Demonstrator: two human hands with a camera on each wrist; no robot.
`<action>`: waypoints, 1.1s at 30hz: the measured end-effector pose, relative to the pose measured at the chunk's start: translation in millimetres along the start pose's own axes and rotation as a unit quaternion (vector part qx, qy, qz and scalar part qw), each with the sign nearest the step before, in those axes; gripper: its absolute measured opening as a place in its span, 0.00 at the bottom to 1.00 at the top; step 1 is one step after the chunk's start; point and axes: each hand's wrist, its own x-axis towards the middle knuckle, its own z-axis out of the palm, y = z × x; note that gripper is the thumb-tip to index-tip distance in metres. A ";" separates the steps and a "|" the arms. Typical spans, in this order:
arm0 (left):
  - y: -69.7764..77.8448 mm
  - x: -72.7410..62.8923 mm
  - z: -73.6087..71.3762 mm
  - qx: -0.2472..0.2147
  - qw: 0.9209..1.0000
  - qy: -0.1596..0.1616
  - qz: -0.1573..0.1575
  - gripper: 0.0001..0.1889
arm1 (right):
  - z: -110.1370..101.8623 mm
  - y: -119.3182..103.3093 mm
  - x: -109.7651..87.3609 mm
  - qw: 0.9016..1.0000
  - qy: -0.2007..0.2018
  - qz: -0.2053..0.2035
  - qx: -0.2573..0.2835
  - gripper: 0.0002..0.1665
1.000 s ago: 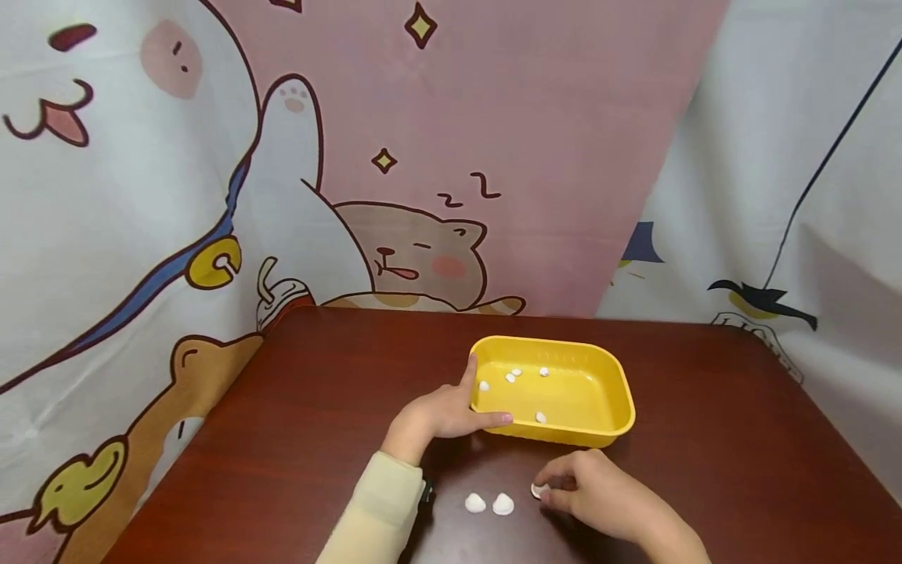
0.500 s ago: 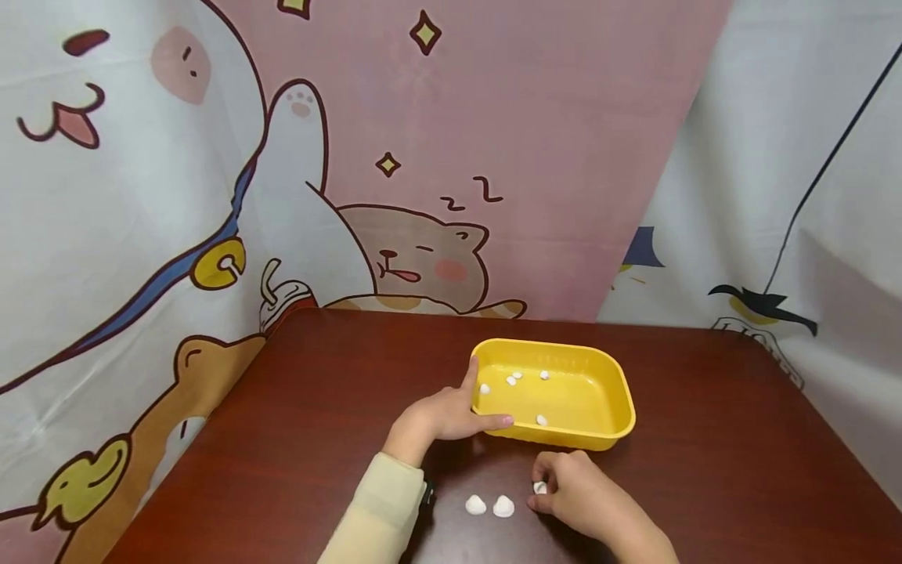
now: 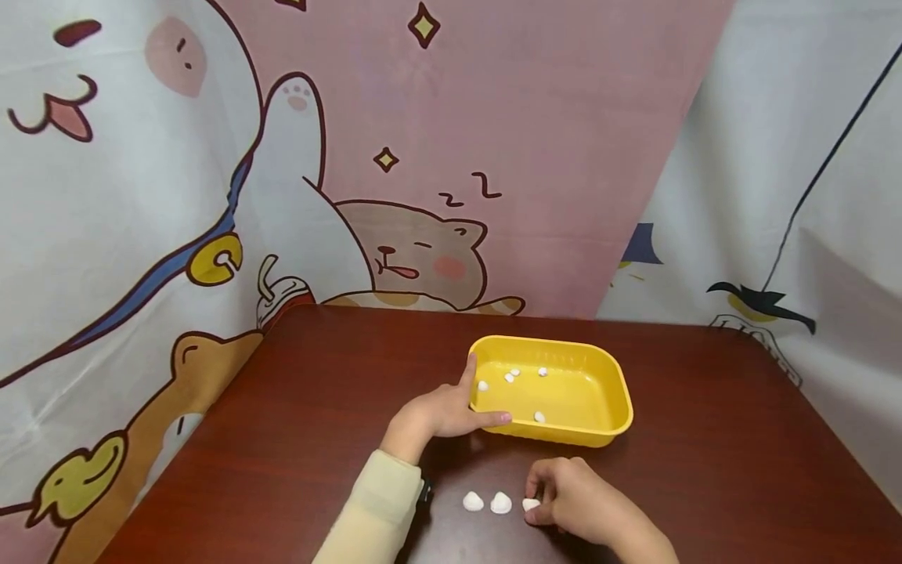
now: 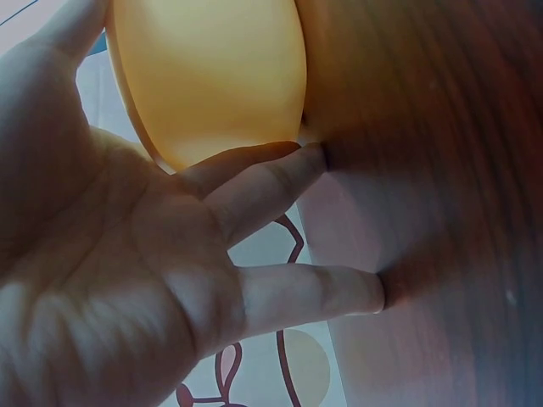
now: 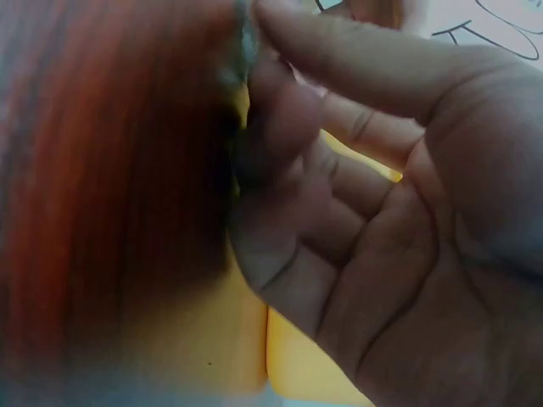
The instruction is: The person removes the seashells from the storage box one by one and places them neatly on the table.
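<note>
A yellow plastic basin (image 3: 578,392) stands on the table with several small white seashells inside, such as one shell (image 3: 539,417) near its front wall. My left hand (image 3: 447,411) rests against its left front corner, thumb along the front rim and index finger at the left side. In the left wrist view the fingers (image 4: 310,297) are straight and spread, their tips down at the table. Between thumb and fingertips my right hand (image 3: 574,497) pinches a white seashell (image 3: 531,504) at the table surface. Left of it lie two more shells, a middle one (image 3: 501,503) and a leftmost one (image 3: 473,501).
The dark red-brown table (image 3: 338,368) reaches back to a cartoon-printed cloth (image 3: 550,157) hanging behind and along the sides. The basin stands just beyond the row of shells.
My right hand has drawn its shell left and nearer to me, alongside the two lying shells. The left hand and the basin hold their place.
</note>
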 end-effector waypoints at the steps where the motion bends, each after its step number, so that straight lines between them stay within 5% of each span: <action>1: -0.4 -0.1 -0.3 -0.001 1.000 0.000 -0.001 0.68 | 0.1 -0.4 0.6 1.000 0.000 -0.002 -0.010 0.13; 7: -0.8 -1.1 0.4 -0.007 1.000 0.002 -0.005 0.68 | -11.5 -8.8 3.7 0.999 -0.015 -0.036 -0.019 0.12; 13: 0.2 -0.1 -0.8 0.002 1.000 0.005 -0.001 0.68 | -70.1 -36.1 19.6 0.997 -0.014 -0.075 0.025 0.16; 17: 0.8 0.6 -2.6 0.006 1.000 0.005 -0.002 0.67 | -115.9 -42.9 52.6 0.999 -0.022 -0.022 0.022 0.19; 22: 1.5 1.4 -0.9 0.008 1.000 0.001 -0.005 0.67 | -147.6 -20.4 94.7 0.997 -0.059 0.041 0.009 0.25; 28: 1.9 1.0 0.3 0.010 1.000 -0.002 -0.007 0.67 | -146.0 18.3 124.6 0.991 -0.072 0.108 0.040 0.30; 33: 2.3 1.6 -1.2 0.010 1.000 -0.001 -0.009 0.68 | -131.1 28.3 136.6 0.986 -0.096 0.126 0.061 0.37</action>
